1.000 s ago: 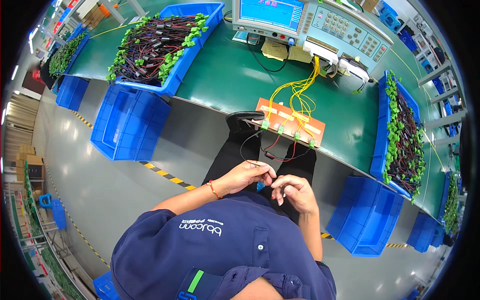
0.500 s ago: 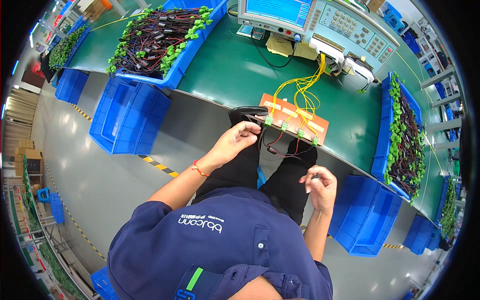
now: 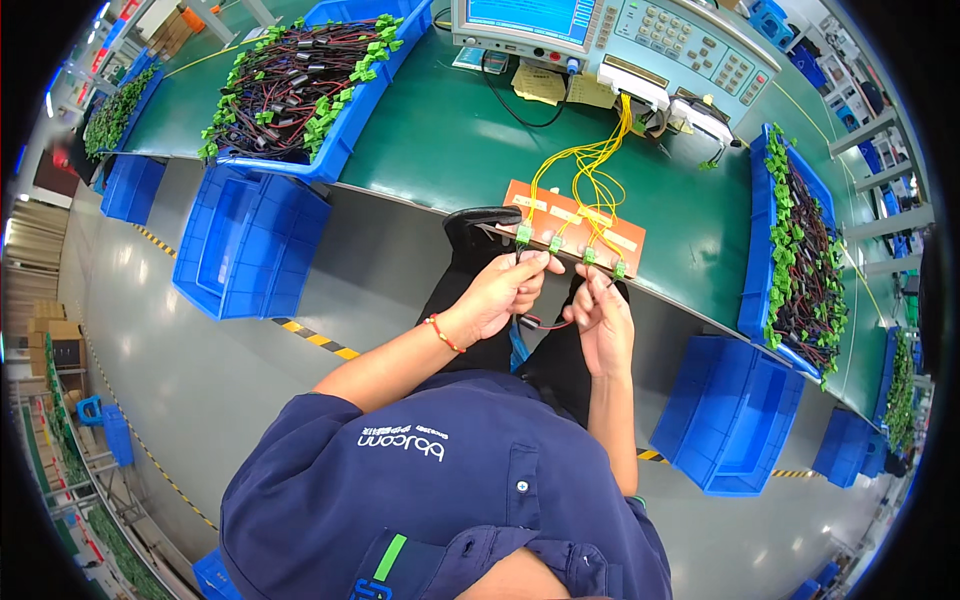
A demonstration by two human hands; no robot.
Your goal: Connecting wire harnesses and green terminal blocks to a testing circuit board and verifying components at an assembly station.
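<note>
Left hand: the left hand (image 3: 505, 293) is just below the second plug from the left, fingers curled, thumb and forefinger nearly together; whether they pinch a wire or a plug I cannot tell. Half a second ago it was looser, at the board's left end.
Right hand: the right hand (image 3: 603, 325) is partly closed, thumb and forefinger brought together just below the third plug; what sits between the tips is too small to tell. Half a second ago it was well apart from the board, lower and to the right.
Cable: the red and black cable (image 3: 550, 326) loops below the board, in front of the table's near edge. Its dark sleeve (image 3: 528, 321) is below the left hand, lower than in the previous frame.
Plugs: four green plugs (image 3: 523, 232) remain in a row along the board's near edge.
Board: the orange board (image 3: 548, 201) is unmoved on the near edge of the green table (image 3: 440, 150), yellow wires (image 3: 600, 145) running from it to the tester.
Tester: the tester (image 3: 690, 55) stands farther back from that edge, its blue screen (image 3: 525, 18) cut by the picture's top.
Tubs: a left tub (image 3: 335, 160) and a right tub (image 3: 757, 260), both of blue plastic and full of cables with green ends, reach the near edge either side of the board, unchanged.
</note>
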